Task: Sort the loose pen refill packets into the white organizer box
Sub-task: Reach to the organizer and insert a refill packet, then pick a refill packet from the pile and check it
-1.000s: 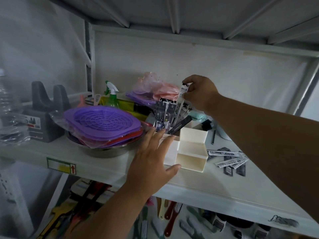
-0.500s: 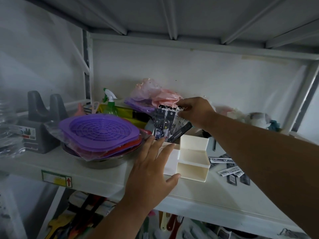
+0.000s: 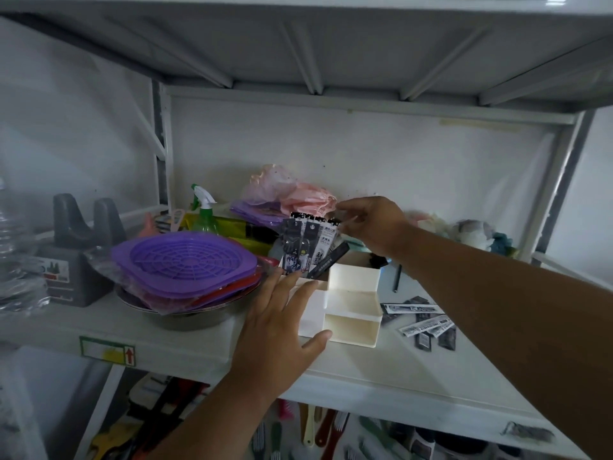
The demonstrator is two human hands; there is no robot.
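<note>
Head view: white tiered plastic organizer box [image 3: 351,303] is steadied by the left hand [image 3: 282,330], fingers spread flat; upright black-and-white refill packets [image 3: 310,244] in its rear compartment are touched, apparently straightened, by right-hand fingertips [image 3: 343,224]; loose packets [image 3: 421,322] lie right of it.

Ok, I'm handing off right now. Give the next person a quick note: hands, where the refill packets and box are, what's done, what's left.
Left hand: open, fingers resting against the left side of the white organizer box, steadying it.
Right hand: fingertips at the tops of the upright packets; grip unclear.
Done: several refill packets stand in the box's back-left compartment, one dark one leaning.
Left: loose packets lie on the shelf right of the box; the front compartments look empty.
</note>
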